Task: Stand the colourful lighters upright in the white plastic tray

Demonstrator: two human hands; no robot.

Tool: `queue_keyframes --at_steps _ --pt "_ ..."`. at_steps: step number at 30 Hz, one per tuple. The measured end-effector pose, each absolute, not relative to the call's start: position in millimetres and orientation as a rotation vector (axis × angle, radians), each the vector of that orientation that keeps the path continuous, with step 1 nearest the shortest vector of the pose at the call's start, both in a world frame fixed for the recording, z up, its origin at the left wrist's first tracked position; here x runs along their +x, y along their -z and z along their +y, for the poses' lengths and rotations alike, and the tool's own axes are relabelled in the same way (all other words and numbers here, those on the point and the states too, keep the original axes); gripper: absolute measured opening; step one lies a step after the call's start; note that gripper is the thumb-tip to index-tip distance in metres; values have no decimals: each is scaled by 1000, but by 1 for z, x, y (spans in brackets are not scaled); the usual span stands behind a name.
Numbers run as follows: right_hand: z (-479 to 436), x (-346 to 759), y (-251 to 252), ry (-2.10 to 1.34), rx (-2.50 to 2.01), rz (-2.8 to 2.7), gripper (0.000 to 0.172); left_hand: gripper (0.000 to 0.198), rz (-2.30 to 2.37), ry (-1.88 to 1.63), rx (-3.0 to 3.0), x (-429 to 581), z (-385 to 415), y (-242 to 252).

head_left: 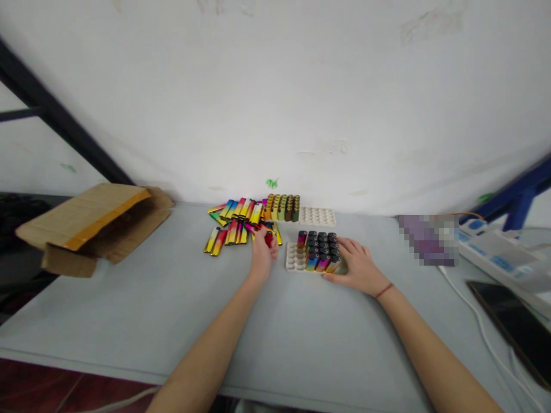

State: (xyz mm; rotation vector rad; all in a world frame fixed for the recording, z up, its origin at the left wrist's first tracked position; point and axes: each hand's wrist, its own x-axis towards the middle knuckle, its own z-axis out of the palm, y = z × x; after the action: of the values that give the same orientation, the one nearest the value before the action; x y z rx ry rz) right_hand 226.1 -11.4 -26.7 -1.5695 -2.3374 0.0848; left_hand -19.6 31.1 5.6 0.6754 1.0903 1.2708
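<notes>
My left hand (pixel 263 252) is closed at the right edge of a loose pile of shiny, multicoloured metallic lighter cases (pixel 235 229). Between its fingers shows a small red, glossy piece that looks like a lighter (pixel 269 238); part of it is hidden. To the right lies a white tray (pixel 295 259) with round holes, its left columns partly bare. Black-topped lighters (pixel 321 249) in rainbow metallic cases stand upright in rows on it. My right hand (pixel 359 267) wraps the tray's right end, thumb at the front edge and fingers along the lighters' side.
Behind stands a block of gold and olive upright pieces (pixel 282 208) beside another white holed tray (pixel 317 216). An open cardboard box (pixel 99 223) lies at left. On the right are a power strip (pixel 495 252), a white cable (pixel 469 310) and a phone (pixel 512 327). A wall closes the back.
</notes>
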Motion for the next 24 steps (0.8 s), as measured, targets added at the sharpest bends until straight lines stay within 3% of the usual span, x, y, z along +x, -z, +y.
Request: queue_keyframes --at_steps 10,16,24 --pt "-12 225 25 -92 -1570 -2333 73 43 1040 -1366 760 -18 31 -1" --pt "-11 225 25 -100 -1566 -2331 73 23 1068 -1521 1428 -20 23 3" --pt "-12 225 24 -119 -1576 -2329 76 21 1088 -1316 2054 -25 19 -1"
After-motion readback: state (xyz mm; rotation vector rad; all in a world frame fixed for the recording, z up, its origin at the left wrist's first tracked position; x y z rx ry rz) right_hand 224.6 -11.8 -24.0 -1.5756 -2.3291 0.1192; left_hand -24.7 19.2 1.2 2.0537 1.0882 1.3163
